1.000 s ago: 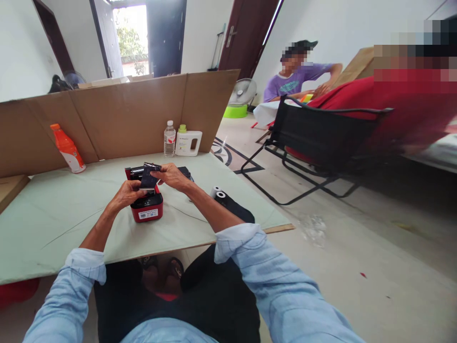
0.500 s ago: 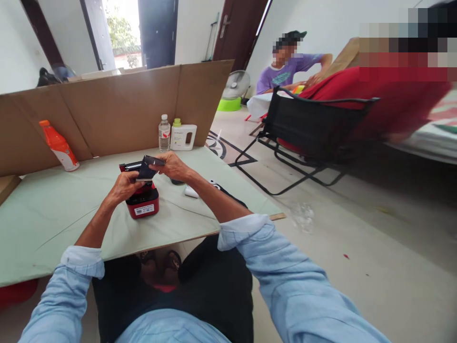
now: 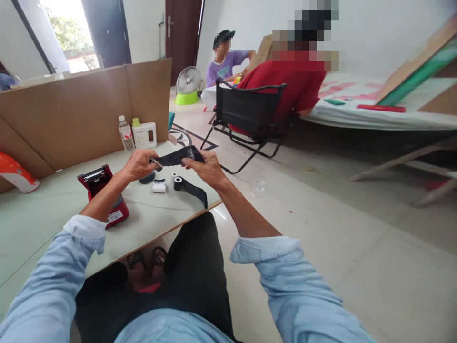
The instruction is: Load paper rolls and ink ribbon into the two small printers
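Observation:
A black strip [image 3: 173, 158] of paper or film, shiny and crinkled at one end, stretches between my hands above the table. My left hand [image 3: 138, 164] is closed on the strip's left end, where a small roll shows at the fingertips. On the other end, my right hand [image 3: 209, 166] pinches the bunched part between thumb and fingers. To the left of my hands sits a small red printer-like machine [image 3: 122, 212] with its lid raised, partly hidden by my left forearm. Below the strip lie a small white roll [image 3: 159, 188] and a roll with a black tail [image 3: 193, 190].
A dark round object [image 3: 147, 178] lies under my left hand. Behind stand a water bottle [image 3: 126, 136], a white jug [image 3: 145, 136] and a cardboard panel [image 3: 82, 105]; an orange bottle [image 3: 17, 174] leans left. Two people sit beyond, one on a black folding chair [image 3: 250, 105].
The view has turned right. My hands have moved rightward from over the red machine, and the black strip is now drawn out between them. The rolls on the table show more fully.

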Tool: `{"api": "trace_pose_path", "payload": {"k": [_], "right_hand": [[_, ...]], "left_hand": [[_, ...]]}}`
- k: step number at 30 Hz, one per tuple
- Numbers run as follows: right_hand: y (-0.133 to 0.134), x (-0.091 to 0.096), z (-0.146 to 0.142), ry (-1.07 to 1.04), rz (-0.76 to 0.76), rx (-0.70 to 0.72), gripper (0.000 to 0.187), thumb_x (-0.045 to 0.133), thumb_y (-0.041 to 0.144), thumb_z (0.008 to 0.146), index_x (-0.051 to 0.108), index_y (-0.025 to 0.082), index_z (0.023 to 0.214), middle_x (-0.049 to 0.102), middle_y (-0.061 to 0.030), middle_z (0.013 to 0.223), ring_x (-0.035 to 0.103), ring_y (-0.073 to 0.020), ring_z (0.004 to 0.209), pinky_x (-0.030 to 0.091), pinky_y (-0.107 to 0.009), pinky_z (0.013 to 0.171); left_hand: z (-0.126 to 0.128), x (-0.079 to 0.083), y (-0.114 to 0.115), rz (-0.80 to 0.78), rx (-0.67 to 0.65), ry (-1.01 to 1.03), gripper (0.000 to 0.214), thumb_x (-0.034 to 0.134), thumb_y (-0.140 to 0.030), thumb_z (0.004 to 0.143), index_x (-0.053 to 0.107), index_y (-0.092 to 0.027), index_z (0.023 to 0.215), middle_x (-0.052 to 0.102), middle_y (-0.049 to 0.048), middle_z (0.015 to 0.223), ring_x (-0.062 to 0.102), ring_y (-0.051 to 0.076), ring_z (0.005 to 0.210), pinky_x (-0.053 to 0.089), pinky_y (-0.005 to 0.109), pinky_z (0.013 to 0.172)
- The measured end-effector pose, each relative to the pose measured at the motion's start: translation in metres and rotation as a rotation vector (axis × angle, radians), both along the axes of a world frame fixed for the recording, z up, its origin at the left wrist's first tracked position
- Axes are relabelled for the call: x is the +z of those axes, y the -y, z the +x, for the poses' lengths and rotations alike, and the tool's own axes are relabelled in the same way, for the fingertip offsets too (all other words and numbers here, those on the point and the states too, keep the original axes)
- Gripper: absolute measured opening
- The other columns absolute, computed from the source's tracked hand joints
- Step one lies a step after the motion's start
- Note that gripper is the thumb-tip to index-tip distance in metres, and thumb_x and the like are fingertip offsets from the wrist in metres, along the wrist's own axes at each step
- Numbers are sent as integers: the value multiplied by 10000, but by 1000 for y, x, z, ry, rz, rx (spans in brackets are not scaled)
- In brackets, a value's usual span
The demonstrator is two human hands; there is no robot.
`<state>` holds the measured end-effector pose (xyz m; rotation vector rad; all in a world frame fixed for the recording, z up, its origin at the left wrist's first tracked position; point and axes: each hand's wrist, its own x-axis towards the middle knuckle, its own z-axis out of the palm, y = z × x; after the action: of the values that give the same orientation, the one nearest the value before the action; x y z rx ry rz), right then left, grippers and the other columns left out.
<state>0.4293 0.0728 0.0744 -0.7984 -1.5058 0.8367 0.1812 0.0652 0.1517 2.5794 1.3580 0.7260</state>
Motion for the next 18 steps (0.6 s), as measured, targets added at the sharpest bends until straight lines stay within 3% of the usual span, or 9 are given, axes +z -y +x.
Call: {"api": "trace_pose_path", "payload": {"k": [6, 10, 15, 18], "right_hand": [[-12, -67, 43, -146, -162, -200, 439, 797, 618, 724, 696, 191, 749, 684, -25, 678, 643, -187, 658, 537, -323, 625], [-10, -102, 52, -106, -194, -224, 473, 727, 665, 749, 664, 197, 725, 646, -21, 668, 595, -184, 671, 495, -318, 647], [-3, -122, 52, 15, -160, -214, 434, 615, 591, 840, 562, 210, 641, 548, 9, 628, 515, -161, 655, 426, -290, 635], [1, -124, 53, 103, -113, -211, 367, 598, 499, 871, 575, 205, 652, 586, -1, 668, 543, -167, 693, 437, -293, 686]], "left_hand": [[72, -28, -65, 11, -26, -224, 290, 684, -141, 800, 844, -191, 1036, 817, 75, 992, 723, 216, 926, 544, 315, 901], [98, -52, -89, -99, 15, -409, 370, 657, -102, 793, 837, -224, 1092, 823, 74, 1089, 727, 241, 1089, 535, 318, 991], [105, -70, -103, -225, 3, -516, 379, 594, -105, 823, 831, -202, 1103, 824, 75, 1116, 730, 233, 1101, 528, 294, 1005], [103, -68, -107, -308, -47, -533, 364, 526, -259, 941, 815, -180, 1148, 809, 78, 1181, 727, 225, 1096, 529, 277, 1000]]}}
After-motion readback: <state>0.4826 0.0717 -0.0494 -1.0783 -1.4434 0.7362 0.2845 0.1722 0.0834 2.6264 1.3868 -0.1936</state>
